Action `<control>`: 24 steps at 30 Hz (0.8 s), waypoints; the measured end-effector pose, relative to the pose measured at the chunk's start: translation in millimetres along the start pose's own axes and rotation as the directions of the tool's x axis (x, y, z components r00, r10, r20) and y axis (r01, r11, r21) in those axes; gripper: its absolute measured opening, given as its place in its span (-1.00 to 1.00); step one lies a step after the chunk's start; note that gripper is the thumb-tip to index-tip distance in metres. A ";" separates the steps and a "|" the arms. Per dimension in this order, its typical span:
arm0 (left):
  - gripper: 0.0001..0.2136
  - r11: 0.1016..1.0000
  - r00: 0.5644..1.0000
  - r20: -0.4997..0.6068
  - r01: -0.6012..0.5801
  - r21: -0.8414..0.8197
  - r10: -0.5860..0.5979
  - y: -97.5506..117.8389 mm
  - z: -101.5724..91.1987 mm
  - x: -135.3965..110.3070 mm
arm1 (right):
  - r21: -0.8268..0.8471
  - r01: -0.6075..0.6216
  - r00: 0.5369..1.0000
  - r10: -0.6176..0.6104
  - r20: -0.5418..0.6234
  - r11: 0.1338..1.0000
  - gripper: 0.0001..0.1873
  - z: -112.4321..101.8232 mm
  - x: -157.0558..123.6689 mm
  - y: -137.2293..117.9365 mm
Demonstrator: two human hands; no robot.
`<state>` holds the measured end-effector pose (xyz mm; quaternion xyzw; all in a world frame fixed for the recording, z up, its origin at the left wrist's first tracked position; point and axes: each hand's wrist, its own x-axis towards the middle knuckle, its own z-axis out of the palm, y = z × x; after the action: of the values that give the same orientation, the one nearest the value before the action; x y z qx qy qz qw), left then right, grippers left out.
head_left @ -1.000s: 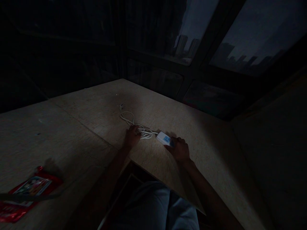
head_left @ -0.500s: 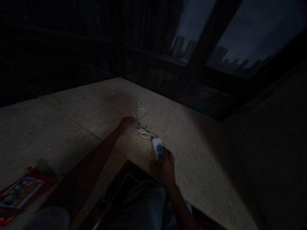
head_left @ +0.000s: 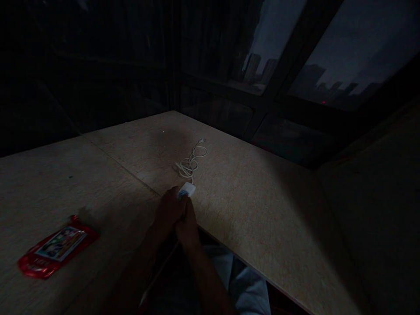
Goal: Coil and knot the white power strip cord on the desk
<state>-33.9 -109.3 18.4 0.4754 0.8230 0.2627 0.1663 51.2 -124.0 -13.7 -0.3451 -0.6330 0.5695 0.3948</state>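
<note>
The scene is very dark. A small white power strip (head_left: 187, 190) lies on the pale wooden table (head_left: 262, 205), near its inner corner edge. Its white cord (head_left: 192, 161) trails away from me in loose loops, ending in a plug (head_left: 202, 141). My left hand (head_left: 168, 210) and my right hand (head_left: 187, 222) are pressed side by side at the near end of the strip, fingers curled onto it. The fingertips are hard to make out in the dark.
A red snack packet (head_left: 57, 250) lies flat on the table at the lower left. Dark window panes with black frames (head_left: 262, 100) stand right behind the table's far edges. My lap in light trousers (head_left: 243, 284) shows under the table's cut-out.
The power strip has been pulled toward me and to the left, and the cord has dragged along behind it. My left hand has left the cord and joined my right hand at the strip.
</note>
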 end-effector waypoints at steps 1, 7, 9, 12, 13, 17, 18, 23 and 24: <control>-0.54 0.999 0.999 -0.028 0.017 0.046 -0.016 -5.6 -8.9 -2.2 | 0.136 -0.009 0.998 -0.001 0.069 0.991 -0.36 1.7 1.1 -1.3; -0.46 0.944 0.998 -0.043 0.052 0.326 -0.040 -35.4 -40.3 -7.1 | -0.169 -0.041 0.993 0.059 0.101 0.985 -0.48 -34.8 34.9 20.7; -0.42 0.927 1.000 -0.027 0.007 0.376 0.003 -39.3 -35.0 -8.9 | -0.322 -0.028 0.995 0.057 0.080 0.946 -0.44 -57.2 61.5 26.3; -0.40 0.933 0.996 0.032 -0.092 0.347 0.086 -39.8 -21.1 -5.5 | -0.518 0.023 0.992 0.044 0.116 0.855 -0.35 -88.5 111.4 21.0; -0.41 0.940 0.994 0.043 -0.105 0.325 0.097 -39.4 -16.9 -2.8 | -0.587 0.053 0.988 0.042 0.147 0.808 -0.33 -96.6 129.2 16.3; -0.46 0.956 0.995 0.010 -0.100 0.275 0.101 -39.8 -4.3 6.7 | -0.796 0.186 0.953 0.092 0.289 0.576 -0.30 -113.3 197.3 -4.7; -0.49 0.956 0.995 -0.004 -0.095 0.277 0.100 -40.8 -1.5 7.0 | -0.830 0.213 0.942 0.116 0.314 0.516 -0.29 -114.1 212.9 -8.4; -0.57 0.940 0.976 -0.160 -0.090 0.329 0.150 -46.8 13.9 0.0 | -0.906 0.329 0.901 0.200 0.385 0.265 -0.27 -107.6 281.2 -8.7; -0.57 0.937 0.970 -0.182 -0.094 0.337 0.163 -47.4 16.2 -1.5 | -0.908 0.351 0.895 0.205 0.397 0.228 -0.30 -105.1 292.4 -5.5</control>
<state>-57.6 -125.6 -22.6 0.5194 0.8349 0.1812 -0.0187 13.5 181.8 27.1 -0.3453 -0.9333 0.0936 -0.0316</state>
